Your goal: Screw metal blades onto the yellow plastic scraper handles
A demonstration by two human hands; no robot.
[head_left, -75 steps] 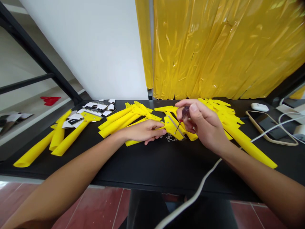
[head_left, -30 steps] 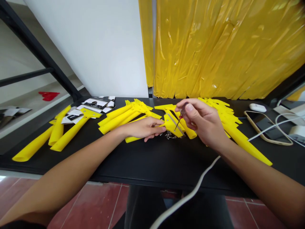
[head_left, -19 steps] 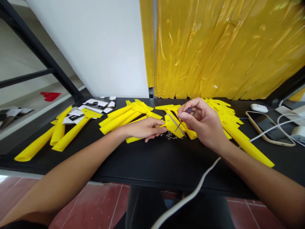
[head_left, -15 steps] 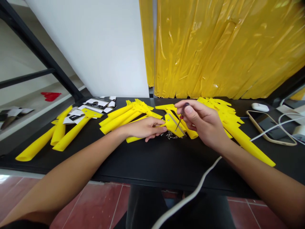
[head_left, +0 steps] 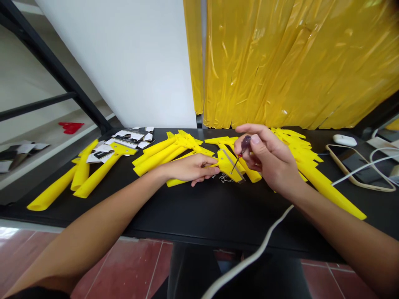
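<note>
Left hand (head_left: 190, 168) pressing the yellow plastic scraper (head_left: 225, 165) flat on the black table (head_left: 218, 211), fingers curled over its neck. Right hand (head_left: 271, 162) pinches a dark-handled screwdriver (head_left: 245, 145) between thumb and fingers, its tilted tip on the steel blade (head_left: 233, 165). Loose screws (head_left: 222, 178) lie just below. A firm, flat hold steadies the tip.

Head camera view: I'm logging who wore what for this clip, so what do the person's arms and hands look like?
The left forearm and right forearm are bare, with no sleeves. The left hand and right hand show no gloves, rings, watch or bracelet, and no cables or markings. The right thumbnail looks short and unpainted.
</note>
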